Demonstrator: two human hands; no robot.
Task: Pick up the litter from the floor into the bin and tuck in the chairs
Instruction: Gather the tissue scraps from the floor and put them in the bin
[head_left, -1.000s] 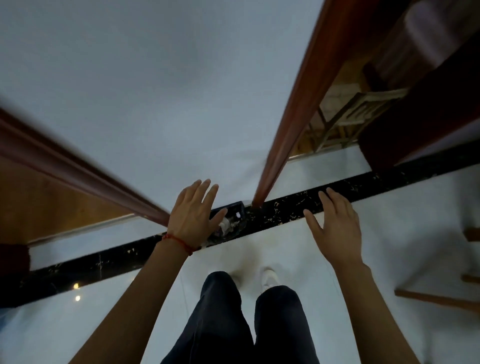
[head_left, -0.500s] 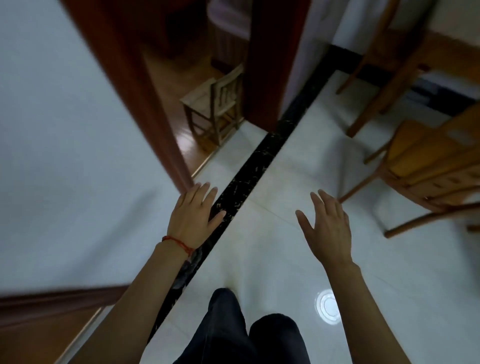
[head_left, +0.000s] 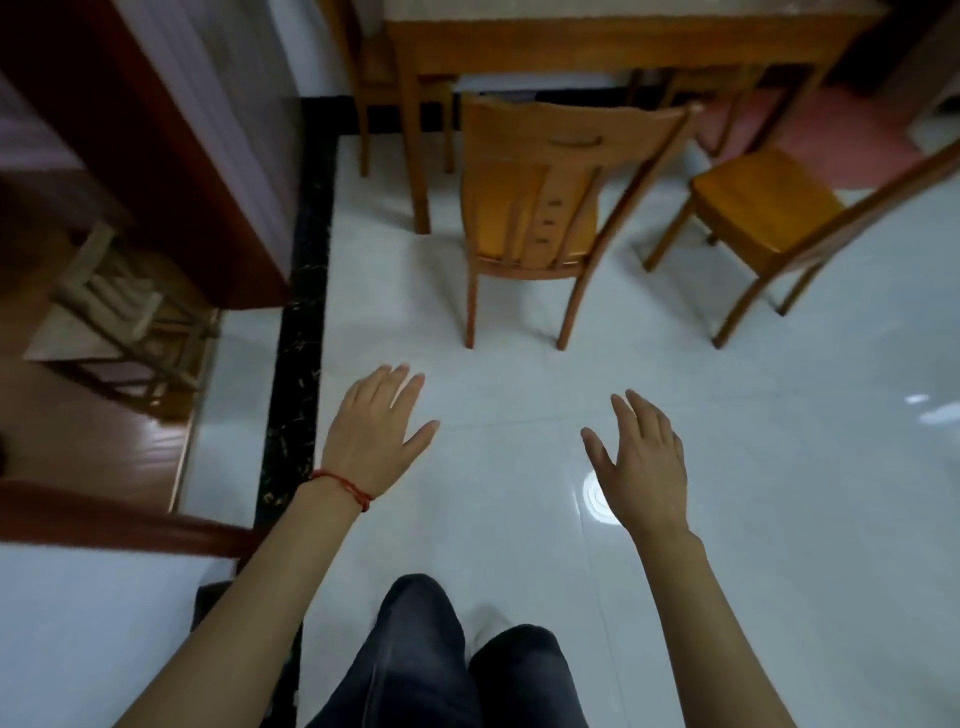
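One head view, looking forward and steeply down from standing height onto the left hand (head_left: 375, 434) and right hand (head_left: 640, 465), both near the lens, with chairs (head_left: 540, 208) and table (head_left: 597, 47) beyond them.

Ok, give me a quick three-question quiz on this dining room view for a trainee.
1. True or false: the left hand holds a piece of litter.
2. Which stands right ahead, back towards the camera? A) the middle chair B) a bin C) a broom
3. Fill in: the right chair stands pulled out from the ___.

Key: 1 false, both it and the right hand are open and empty. 2 A. 3 table.
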